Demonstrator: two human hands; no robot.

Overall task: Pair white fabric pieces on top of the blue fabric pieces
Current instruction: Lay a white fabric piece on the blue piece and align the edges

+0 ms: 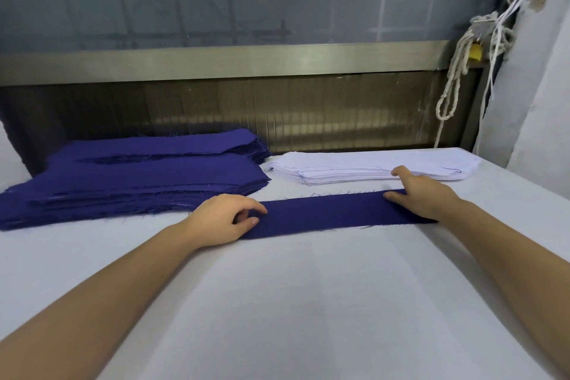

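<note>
A single blue strip (320,214) is laid flat across the white table (308,302), just in front of the white stack (354,165) and to the right of the blue stacks (138,179). Its left end is pinched under the curled fingers and thumb of the left hand (222,219). Its right end is pressed down by the right hand (422,194), whose fingers are held fairly straight and grasp nothing; one fingertip reaches as far as the front edge of the white stack, though it cannot be told whether a piece is being touched there. The step in hand is judged to be the flattening and squaring of this strip before a white piece is set on it. It would be done well if the strip were drawn lightly taut between the two ends, so that no ripple is left in the middle, and released without being dragged. The frayed long edges (loose threads show along both) should be left alone, since pulling at them may skew the cloth. Only the top white piece should then be lifted, by one corner, so that the layers below are not carried along, and it should be lowered end to end onto the blue with the edges matched.
</note>
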